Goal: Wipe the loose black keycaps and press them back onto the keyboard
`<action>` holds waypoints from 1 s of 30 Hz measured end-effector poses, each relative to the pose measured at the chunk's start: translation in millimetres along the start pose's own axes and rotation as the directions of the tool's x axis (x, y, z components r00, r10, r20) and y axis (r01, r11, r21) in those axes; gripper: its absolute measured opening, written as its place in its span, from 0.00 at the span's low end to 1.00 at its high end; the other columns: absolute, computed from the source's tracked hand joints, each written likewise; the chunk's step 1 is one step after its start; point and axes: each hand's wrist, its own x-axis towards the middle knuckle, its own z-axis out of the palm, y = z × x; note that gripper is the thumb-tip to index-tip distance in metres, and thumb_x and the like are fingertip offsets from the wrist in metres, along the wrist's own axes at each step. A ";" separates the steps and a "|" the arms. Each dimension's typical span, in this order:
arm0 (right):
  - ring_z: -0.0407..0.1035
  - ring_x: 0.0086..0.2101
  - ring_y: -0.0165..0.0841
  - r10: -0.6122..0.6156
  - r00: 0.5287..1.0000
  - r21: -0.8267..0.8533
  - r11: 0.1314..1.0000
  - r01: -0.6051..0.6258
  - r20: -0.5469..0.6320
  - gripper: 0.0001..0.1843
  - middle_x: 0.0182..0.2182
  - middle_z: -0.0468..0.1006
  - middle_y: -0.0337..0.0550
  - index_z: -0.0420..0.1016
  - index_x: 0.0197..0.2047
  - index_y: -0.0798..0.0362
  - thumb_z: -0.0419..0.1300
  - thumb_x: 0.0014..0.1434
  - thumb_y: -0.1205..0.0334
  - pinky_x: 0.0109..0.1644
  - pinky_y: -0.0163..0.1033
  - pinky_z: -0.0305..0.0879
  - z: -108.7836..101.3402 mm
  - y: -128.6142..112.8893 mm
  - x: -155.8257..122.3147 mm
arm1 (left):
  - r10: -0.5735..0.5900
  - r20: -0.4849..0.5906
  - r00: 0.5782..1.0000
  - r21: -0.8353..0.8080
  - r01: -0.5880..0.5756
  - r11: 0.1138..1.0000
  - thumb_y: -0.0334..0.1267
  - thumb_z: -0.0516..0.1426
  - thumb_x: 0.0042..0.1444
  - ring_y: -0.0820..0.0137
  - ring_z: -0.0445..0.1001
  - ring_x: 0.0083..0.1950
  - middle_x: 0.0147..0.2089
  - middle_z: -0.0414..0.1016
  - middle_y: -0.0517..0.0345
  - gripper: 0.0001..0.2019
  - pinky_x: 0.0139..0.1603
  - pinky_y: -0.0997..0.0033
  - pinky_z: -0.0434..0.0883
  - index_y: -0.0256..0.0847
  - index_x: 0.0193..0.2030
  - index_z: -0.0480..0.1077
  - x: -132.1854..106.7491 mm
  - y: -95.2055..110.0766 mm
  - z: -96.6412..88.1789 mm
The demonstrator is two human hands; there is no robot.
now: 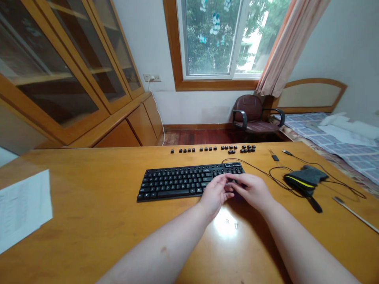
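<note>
A black keyboard (pixel 173 183) lies on the wooden desk, its top row showing gaps where keycaps are off. My left hand (pixel 215 195) is over its right end, fingers curled and tips drawn together. Facing it, my right hand (pixel 253 191) has its thumb and fingers pinched, meeting the left fingertips above the number pad. Whatever may be between the fingers is hidden. Several loose black keycaps (pixel 185 150) stand in small groups along the desk's far edge. Both hands cover much of the number pad.
Right of the keyboard lie a dark pouch with a yellow stripe (pixel 304 179), a cable (pixel 314 163) with a USB plug, a small black piece (pixel 275 157) and a thin white stick (pixel 357 215). Paper sheets (pixel 25 209) rest at left. Beyond the desk stands a chair (pixel 251 114).
</note>
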 end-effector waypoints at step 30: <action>0.69 0.37 0.35 0.100 0.860 0.395 0.910 0.124 -0.500 0.03 0.33 0.74 0.42 0.75 0.30 0.49 0.63 0.50 0.66 0.44 0.45 0.66 34.8 11.4 -5.8 | -0.082 -0.071 0.994 -0.043 0.079 0.996 0.47 0.61 0.48 0.80 0.64 0.24 0.31 0.68 0.61 0.15 0.26 0.78 0.63 0.39 0.37 0.67 5.8 7.4 -8.1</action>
